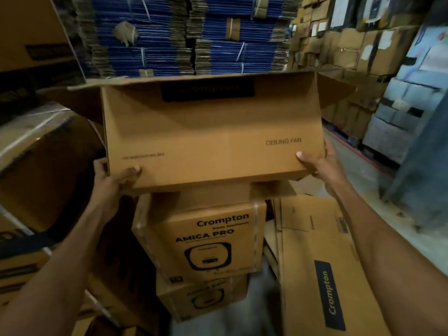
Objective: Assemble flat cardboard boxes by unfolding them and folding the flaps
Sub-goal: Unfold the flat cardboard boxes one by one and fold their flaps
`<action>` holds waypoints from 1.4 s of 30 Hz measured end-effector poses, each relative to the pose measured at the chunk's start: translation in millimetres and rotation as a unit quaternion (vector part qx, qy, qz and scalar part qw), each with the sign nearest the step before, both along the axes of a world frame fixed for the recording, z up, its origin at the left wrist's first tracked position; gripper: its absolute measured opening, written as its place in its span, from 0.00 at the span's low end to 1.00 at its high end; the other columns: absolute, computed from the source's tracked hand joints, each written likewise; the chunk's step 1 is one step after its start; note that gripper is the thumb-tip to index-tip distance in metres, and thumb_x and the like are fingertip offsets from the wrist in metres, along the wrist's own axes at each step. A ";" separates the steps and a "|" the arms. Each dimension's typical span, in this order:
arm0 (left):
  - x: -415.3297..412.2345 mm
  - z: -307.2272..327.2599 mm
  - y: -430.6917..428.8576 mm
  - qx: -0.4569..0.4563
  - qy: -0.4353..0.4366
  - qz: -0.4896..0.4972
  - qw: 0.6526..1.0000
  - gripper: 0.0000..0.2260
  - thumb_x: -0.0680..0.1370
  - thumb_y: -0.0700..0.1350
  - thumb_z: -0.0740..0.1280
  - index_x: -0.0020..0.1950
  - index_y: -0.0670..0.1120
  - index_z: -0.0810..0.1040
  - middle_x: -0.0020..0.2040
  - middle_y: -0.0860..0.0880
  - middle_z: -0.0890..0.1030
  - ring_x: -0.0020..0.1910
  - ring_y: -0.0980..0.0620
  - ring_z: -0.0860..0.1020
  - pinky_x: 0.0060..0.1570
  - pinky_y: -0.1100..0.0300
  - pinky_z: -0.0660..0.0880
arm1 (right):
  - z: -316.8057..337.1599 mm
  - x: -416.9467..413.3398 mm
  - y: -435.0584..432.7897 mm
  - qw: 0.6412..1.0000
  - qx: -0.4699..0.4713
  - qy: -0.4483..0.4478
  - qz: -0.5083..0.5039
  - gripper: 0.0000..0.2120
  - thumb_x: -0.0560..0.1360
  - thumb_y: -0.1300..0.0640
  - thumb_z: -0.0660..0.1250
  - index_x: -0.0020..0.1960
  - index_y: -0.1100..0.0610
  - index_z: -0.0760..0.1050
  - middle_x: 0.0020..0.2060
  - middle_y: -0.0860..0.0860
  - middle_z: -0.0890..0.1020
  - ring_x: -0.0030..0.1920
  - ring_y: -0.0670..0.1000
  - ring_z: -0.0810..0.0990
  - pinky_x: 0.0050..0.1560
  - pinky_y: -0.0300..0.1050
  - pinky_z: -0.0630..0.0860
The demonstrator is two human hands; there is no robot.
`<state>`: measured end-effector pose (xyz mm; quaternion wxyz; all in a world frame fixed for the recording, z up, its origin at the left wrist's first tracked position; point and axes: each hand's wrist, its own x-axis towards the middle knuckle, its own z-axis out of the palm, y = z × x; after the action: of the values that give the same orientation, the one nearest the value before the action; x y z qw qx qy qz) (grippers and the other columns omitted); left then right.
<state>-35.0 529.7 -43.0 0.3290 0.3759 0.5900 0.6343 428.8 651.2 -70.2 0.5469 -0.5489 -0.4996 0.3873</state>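
Warehouse aisle, head view. The person holds an opened-out carton (213,132), marked CEILING FAN, up in front of the chest, above a stack of sealed boxes (206,241).

- Left hand (111,183) grips the carton's near-left bottom corner, thumb (134,170) pressed on the front panel. The other fingers are hidden behind the board.
- Right hand (322,168) grips the near-right bottom corner, thumb on the panel and fingers (327,152) wrapped round the side edge.
- The left side flap (80,103) and right side flap (337,93) stick outward, unfolded. A lower flap (271,187) hangs below the bottom edge. Cannot tell whether the carton touches the stack.
- A flat carton (320,263) lies to the right of the stack. Bundled blue flats (169,32) are piled behind.

Step, as judged: the tube is squared up and the flaps are still to fold.

Risks:
- Both grips sit low on the same edge, so the far side is unsupported. The tube could skew back into a parallelogram when a hand lets go.
- The splayed side flaps may catch on neighbouring stock in this tight aisle.
- The hanging lower flap could crease or fold the wrong way if the carton is set down on the stack.
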 end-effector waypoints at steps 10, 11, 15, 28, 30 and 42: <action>-19.4 34.2 -7.9 0.060 0.012 -0.009 0.998 0.34 0.73 0.57 0.75 0.75 0.54 0.66 0.68 0.50 0.77 0.64 0.48 0.78 0.66 0.43 0.75 | 56.3 -12.9 29.2 0.995 0.011 -0.094 -0.040 0.34 0.73 0.40 0.71 0.75 0.48 0.67 0.70 0.51 0.73 0.66 0.56 0.72 0.67 0.60 0.69; -19.2 34.4 -9.1 0.066 0.006 -0.019 0.998 0.33 0.73 0.58 0.74 0.75 0.55 0.67 0.68 0.50 0.77 0.64 0.48 0.78 0.65 0.44 0.76 | 53.9 -11.5 30.0 0.996 0.009 -0.077 -0.041 0.33 0.73 0.41 0.71 0.75 0.48 0.67 0.68 0.51 0.74 0.64 0.55 0.73 0.64 0.57 0.70; -20.3 19.4 -15.0 0.047 0.051 -0.066 0.995 0.39 0.67 0.68 0.75 0.74 0.57 0.70 0.67 0.51 0.78 0.64 0.48 0.79 0.60 0.47 0.76 | 31.8 -2.2 15.4 0.998 0.027 0.041 0.030 0.33 0.72 0.40 0.72 0.72 0.52 0.71 0.64 0.49 0.79 0.62 0.54 0.77 0.59 0.55 0.73; -8.8 18.9 -3.4 0.000 0.102 0.052 0.993 0.39 0.68 0.66 0.76 0.74 0.49 0.73 0.66 0.49 0.80 0.64 0.47 0.79 0.65 0.47 0.76 | 4.3 -10.6 16.0 1.000 -0.002 0.028 0.014 0.33 0.68 0.49 0.76 0.70 0.47 0.68 0.65 0.48 0.78 0.65 0.56 0.76 0.68 0.62 0.72; -10.4 43.6 1.0 0.035 0.122 0.076 0.989 0.33 0.70 0.62 0.77 0.71 0.50 0.77 0.62 0.51 0.82 0.61 0.50 0.80 0.61 0.53 0.77 | 24.4 -14.4 21.9 1.000 0.022 -0.004 -0.018 0.35 0.69 0.50 0.76 0.72 0.48 0.65 0.64 0.45 0.76 0.64 0.54 0.75 0.68 0.61 0.71; -24.9 59.5 15.8 -0.172 0.353 0.092 0.915 0.39 0.73 0.60 0.75 0.79 0.52 0.63 0.68 0.39 0.76 0.63 0.37 0.77 0.63 0.41 0.76 | 82.3 -42.3 37.2 0.949 0.015 -0.315 0.009 0.31 0.76 0.53 0.73 0.76 0.47 0.67 0.71 0.55 0.72 0.73 0.59 0.65 0.68 0.54 0.66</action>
<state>-59.9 545.4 16.5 0.0993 0.4570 0.7997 0.3765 386.5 688.4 12.1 0.3665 -0.6303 -0.6568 0.1922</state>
